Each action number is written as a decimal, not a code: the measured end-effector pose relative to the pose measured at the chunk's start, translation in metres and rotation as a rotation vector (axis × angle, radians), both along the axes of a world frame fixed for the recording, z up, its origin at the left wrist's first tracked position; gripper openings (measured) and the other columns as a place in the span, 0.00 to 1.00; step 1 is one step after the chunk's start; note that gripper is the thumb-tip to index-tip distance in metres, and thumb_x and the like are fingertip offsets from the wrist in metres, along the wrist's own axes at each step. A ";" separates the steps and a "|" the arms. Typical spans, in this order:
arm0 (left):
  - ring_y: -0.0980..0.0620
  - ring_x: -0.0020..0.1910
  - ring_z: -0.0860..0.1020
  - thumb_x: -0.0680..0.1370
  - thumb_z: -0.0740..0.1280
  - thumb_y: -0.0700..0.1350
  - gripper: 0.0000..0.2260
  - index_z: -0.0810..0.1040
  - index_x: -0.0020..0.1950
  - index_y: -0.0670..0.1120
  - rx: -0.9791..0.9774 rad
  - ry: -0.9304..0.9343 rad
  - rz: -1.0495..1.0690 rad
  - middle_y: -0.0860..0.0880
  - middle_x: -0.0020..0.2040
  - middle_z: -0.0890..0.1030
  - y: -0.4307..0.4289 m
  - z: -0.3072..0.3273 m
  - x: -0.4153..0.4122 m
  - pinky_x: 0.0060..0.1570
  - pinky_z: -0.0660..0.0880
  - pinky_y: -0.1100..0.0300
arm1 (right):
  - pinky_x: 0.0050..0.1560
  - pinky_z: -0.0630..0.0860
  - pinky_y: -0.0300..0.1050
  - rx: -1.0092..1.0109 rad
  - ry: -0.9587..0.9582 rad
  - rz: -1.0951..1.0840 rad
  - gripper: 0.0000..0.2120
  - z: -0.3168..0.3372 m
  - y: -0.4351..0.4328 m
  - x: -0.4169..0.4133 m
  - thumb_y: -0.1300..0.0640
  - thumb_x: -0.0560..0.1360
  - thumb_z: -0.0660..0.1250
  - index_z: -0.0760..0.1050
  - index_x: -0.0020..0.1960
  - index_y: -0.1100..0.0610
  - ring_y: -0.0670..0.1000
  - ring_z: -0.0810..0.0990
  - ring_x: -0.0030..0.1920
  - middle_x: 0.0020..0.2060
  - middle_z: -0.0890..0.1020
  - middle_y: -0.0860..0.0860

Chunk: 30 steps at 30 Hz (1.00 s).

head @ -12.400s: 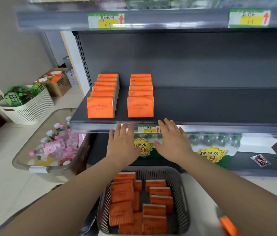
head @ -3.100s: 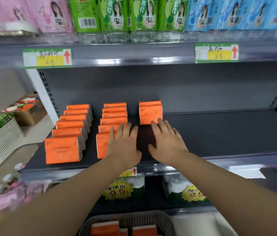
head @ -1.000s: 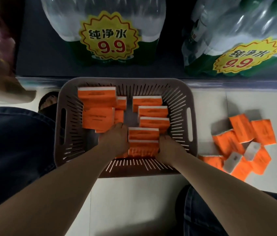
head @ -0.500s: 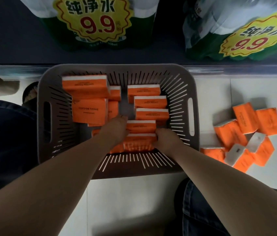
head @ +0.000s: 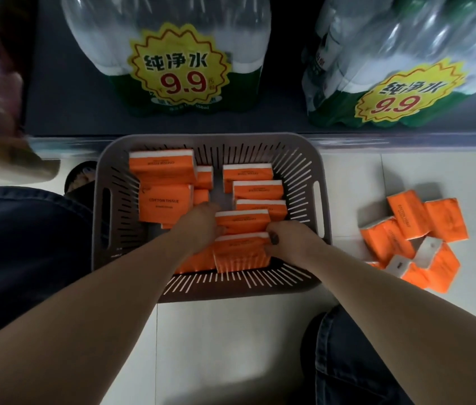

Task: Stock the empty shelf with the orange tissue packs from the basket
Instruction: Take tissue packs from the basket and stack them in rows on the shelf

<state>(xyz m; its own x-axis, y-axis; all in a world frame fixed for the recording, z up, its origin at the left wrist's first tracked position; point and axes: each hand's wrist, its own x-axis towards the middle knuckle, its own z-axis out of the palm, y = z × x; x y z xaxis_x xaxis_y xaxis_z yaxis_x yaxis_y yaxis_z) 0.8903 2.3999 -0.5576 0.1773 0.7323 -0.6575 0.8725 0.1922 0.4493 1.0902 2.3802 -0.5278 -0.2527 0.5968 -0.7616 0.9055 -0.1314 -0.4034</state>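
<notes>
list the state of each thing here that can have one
basket, on the floor, partly full of packs
gripped packs, in the basket, held between both hands
left hand, grips the packs' left end
right hand, grips their right end
loose packs, scattered on the floor right of the basket
water bottle bundles, wrapped, standing on the bottom shelf
</notes>
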 end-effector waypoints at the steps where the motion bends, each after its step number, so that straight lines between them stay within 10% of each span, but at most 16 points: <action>1: 0.47 0.60 0.76 0.77 0.68 0.45 0.17 0.72 0.66 0.46 0.002 -0.013 0.020 0.45 0.62 0.76 0.000 0.006 0.000 0.61 0.74 0.50 | 0.60 0.73 0.45 0.011 -0.004 0.015 0.15 0.006 0.000 0.001 0.45 0.76 0.65 0.75 0.58 0.51 0.49 0.78 0.56 0.55 0.80 0.49; 22: 0.47 0.56 0.78 0.77 0.68 0.48 0.16 0.74 0.64 0.47 0.214 -0.036 0.032 0.48 0.56 0.80 0.014 0.160 -0.025 0.49 0.71 0.59 | 0.39 0.67 0.37 0.341 0.078 0.025 0.06 0.151 0.005 0.019 0.50 0.75 0.67 0.71 0.42 0.48 0.45 0.76 0.42 0.40 0.77 0.44; 30: 0.46 0.61 0.76 0.78 0.67 0.53 0.20 0.70 0.66 0.46 0.072 -0.402 0.417 0.46 0.61 0.78 0.015 0.222 -0.030 0.66 0.70 0.47 | 0.45 0.74 0.45 0.475 0.220 -0.115 0.12 0.203 0.011 0.029 0.47 0.75 0.66 0.74 0.50 0.56 0.50 0.80 0.45 0.44 0.82 0.49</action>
<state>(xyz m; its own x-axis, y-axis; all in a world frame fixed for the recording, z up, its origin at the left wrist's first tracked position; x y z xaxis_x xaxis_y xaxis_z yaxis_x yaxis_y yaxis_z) 0.8606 2.4146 -0.3351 0.0901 0.8341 -0.5442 0.4876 0.4395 0.7544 1.1192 2.3916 -0.3246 -0.2889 0.8959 -0.3375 0.7832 0.0184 -0.6216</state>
